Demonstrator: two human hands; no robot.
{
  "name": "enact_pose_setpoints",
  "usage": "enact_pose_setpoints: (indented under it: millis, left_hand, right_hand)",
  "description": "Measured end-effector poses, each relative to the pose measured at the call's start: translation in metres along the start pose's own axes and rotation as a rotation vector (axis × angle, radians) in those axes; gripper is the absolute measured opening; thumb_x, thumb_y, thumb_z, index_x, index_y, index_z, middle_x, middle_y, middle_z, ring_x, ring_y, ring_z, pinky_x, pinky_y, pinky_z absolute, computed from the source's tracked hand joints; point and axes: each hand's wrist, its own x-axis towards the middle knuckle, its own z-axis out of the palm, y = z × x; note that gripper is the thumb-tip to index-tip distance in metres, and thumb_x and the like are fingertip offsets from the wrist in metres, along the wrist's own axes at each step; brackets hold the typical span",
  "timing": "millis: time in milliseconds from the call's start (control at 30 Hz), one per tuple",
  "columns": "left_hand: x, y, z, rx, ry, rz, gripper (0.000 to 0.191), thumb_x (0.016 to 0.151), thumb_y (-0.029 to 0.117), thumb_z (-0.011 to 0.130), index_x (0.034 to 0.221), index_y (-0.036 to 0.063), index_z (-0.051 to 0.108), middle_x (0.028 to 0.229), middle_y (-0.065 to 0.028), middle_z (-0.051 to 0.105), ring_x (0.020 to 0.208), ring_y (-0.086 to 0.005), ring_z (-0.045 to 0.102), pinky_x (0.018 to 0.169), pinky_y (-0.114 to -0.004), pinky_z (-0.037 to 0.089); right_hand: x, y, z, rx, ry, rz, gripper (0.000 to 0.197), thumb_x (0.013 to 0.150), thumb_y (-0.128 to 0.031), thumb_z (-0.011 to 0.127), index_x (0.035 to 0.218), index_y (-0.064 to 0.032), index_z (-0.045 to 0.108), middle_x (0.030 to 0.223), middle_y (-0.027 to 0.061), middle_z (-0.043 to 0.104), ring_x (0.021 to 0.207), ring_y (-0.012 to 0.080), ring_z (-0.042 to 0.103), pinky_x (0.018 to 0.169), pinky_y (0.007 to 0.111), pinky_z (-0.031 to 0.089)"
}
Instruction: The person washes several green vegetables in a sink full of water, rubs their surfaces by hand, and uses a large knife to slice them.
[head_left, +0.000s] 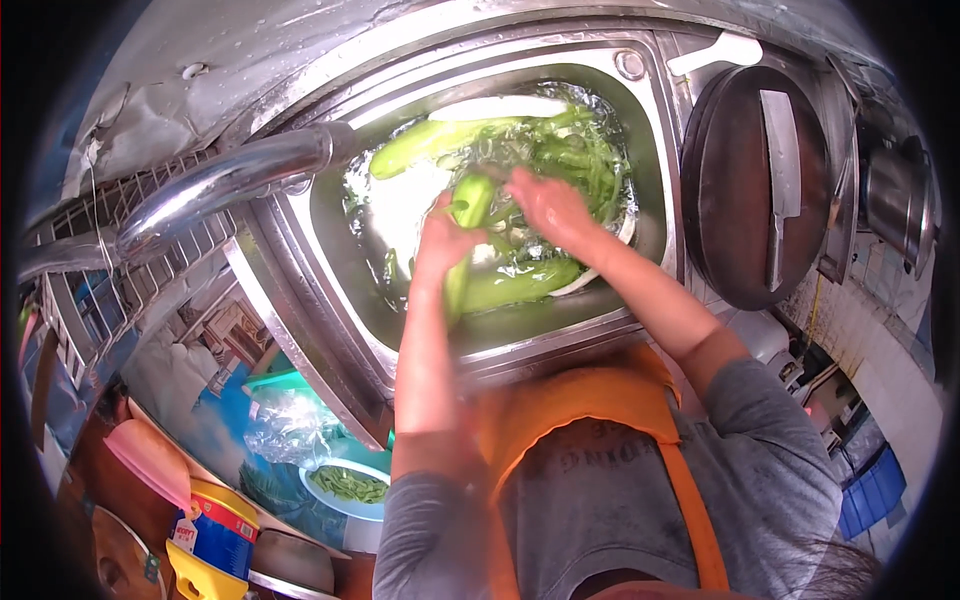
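Note:
My left hand (444, 238) grips a long pale-green gourd (472, 201), one end raised above the water and the other reaching down towards the near side of the steel sink (352, 315). Just right of the gourd's upper end, my right hand (551, 206) is blurred over the water; whether its fingers hold anything cannot be made out. A second gourd (442, 142) floats along the far side, beside a long white vegetable (499, 108). Another green gourd (521, 286) lies nearest me. Thin green vegetables (581, 154) crowd the sink's right half, partly under rippling water.
A steel faucet (232, 172) reaches over the sink's left rim. To the right, a cleaver (782, 157) lies on a round chopping board (727, 187), near a white plastic utensil (720, 54). Lower left are a wire rack (161, 255) and a bowl (311, 491) of cut greens.

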Motion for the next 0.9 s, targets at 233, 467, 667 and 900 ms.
enact_pose_setpoints:
  millis: [233,467,667,900]
  left_hand:
    - [-0.003,0.055,0.004,0.387,0.039,-0.263,0.056,0.064,0.012,0.073,0.114,0.0039,0.049,0.096,-0.0111,0.066,0.091,-0.0216,0.063,0.081,-0.032,0.048]
    - [0.006,-0.004,-0.005,-0.017,-0.049,-0.053,0.053,0.065,0.012,0.072,0.114,0.0006,0.056,0.088,-0.0132,0.067,0.074,-0.0227,0.064,0.069,-0.034,0.051]
    - [0.009,0.019,-0.002,-0.116,-0.151,-0.225,0.053,0.064,0.011,0.074,0.112,-0.0037,0.056,0.088,-0.0096,0.066,0.074,-0.018,0.062,0.068,-0.03,0.05]
    - [0.004,0.007,0.011,0.168,0.082,0.005,0.056,0.07,0.018,0.075,0.116,-0.0015,0.05,0.095,-0.0103,0.066,0.084,-0.018,0.062,0.076,-0.028,0.049]
  right_hand:
    - [-0.006,-0.005,-0.003,-0.012,-0.054,0.009,0.028,0.098,-0.032,0.038,0.094,-0.0052,0.044,0.072,0.0178,0.063,0.065,0.0367,0.063,0.056,0.05,0.047]
    - [-0.004,-0.017,-0.005,0.055,-0.062,-0.06,0.024,0.096,-0.027,0.046,0.089,-0.0044,0.045,0.072,0.021,0.062,0.065,0.0424,0.06,0.056,0.052,0.046]
    - [-0.002,-0.002,0.003,0.092,0.057,0.034,0.021,0.094,-0.026,0.05,0.089,-0.0064,0.044,0.073,0.0214,0.061,0.065,0.0452,0.057,0.055,0.053,0.045]
    - [0.003,0.008,-0.002,0.057,-0.011,0.128,0.022,0.095,-0.026,0.049,0.09,-0.0054,0.041,0.074,0.022,0.06,0.065,0.0444,0.057,0.055,0.053,0.043]
